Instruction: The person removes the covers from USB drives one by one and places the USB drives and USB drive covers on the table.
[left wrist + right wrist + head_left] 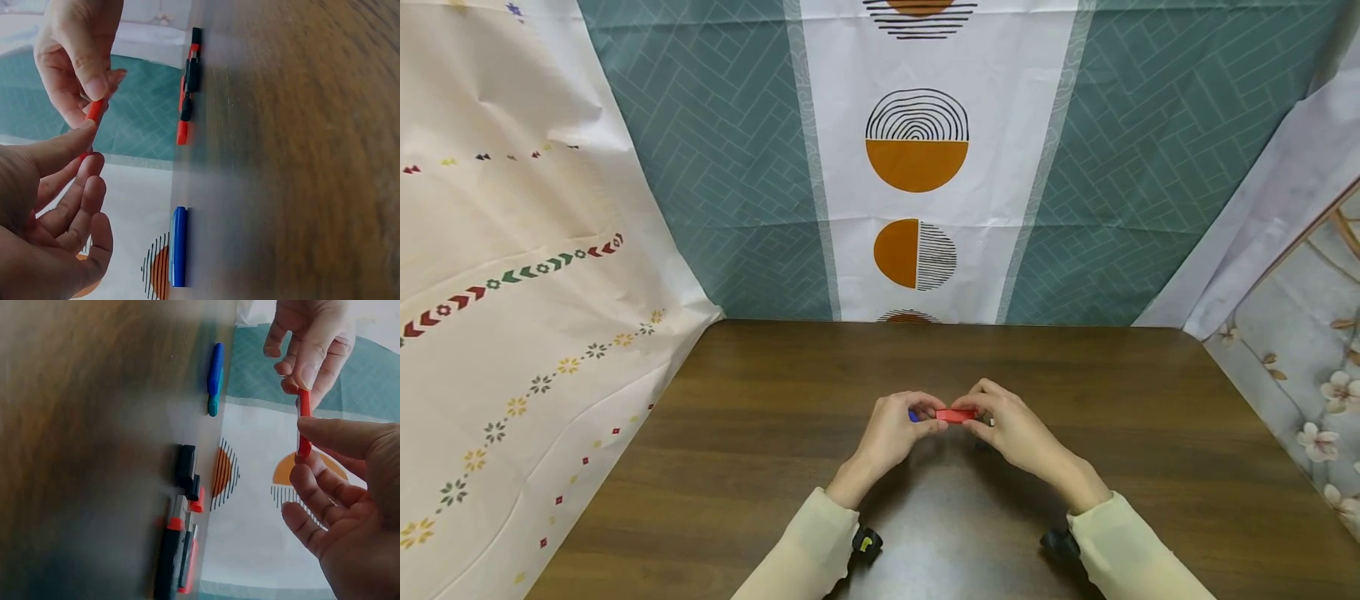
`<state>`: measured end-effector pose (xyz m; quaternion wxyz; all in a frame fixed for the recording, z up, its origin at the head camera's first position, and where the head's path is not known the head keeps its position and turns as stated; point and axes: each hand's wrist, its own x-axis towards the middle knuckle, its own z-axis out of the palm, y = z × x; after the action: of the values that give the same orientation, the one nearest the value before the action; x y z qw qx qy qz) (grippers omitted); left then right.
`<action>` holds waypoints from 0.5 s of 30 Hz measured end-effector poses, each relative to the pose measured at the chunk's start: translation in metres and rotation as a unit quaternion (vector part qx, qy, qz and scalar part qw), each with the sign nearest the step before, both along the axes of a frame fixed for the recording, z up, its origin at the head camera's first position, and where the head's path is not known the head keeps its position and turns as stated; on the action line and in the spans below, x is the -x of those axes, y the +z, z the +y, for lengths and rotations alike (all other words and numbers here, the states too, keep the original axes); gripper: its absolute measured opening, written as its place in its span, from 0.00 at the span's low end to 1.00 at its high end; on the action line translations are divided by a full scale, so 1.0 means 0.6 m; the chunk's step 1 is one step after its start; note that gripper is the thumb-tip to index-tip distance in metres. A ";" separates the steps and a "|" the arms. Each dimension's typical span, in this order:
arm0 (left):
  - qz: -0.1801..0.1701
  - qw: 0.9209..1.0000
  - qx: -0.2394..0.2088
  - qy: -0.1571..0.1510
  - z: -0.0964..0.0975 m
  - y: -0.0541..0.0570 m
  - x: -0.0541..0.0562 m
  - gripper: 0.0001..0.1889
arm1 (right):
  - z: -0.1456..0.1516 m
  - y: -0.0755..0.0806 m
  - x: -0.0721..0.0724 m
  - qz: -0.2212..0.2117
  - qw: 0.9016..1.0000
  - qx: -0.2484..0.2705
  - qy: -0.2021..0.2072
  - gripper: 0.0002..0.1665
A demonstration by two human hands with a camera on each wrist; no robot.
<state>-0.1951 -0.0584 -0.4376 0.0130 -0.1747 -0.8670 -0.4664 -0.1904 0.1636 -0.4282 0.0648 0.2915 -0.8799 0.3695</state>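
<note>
A short, slim red bar-like piece [957,416] is held up between both hands above the table. My left hand [891,427] pinches its left end between thumb and fingers. At the other end, my right hand [1018,425] pinches it the same way. The right wrist view shows the red piece [304,406] with a thin pale strip along one side; its exact kind cannot be told. Beyond the left hand lies a blue pen-like item [180,247], mostly hidden by that hand in the head view.
Several black, red and grey slim items [167,556] lie on the brown wooden table [760,467], mostly behind the right hand in the head view. Next to the blue item is a teal one [213,405]. A patterned cloth [737,167] hangs at the table's back edge.
</note>
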 end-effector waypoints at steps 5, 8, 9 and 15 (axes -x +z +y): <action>0.008 1.000 -0.008 0.004 -0.001 0.000 0.002 0.09 | 0.000 -0.007 -0.004 -0.024 0.998 0.035 -0.036 0.17; 0.014 1.000 -0.009 0.002 0.000 -0.001 0.002 0.08 | 0.000 -0.012 -0.006 -0.033 0.997 0.049 -0.049 0.17; 0.014 1.000 -0.008 0.001 0.000 -0.002 0.002 0.08 | -0.001 -0.014 -0.006 -0.033 0.997 0.051 -0.051 0.17; 0.017 1.000 -0.013 -0.006 0.000 -0.006 0.003 0.09 | -0.002 -0.021 -0.007 -0.026 0.996 0.063 -0.054 0.16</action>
<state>-0.1969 -0.0584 -0.4410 0.0268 -0.1879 -0.8596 -0.4744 -0.1860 0.1626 -0.4408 0.0801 0.2298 -0.8708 0.4273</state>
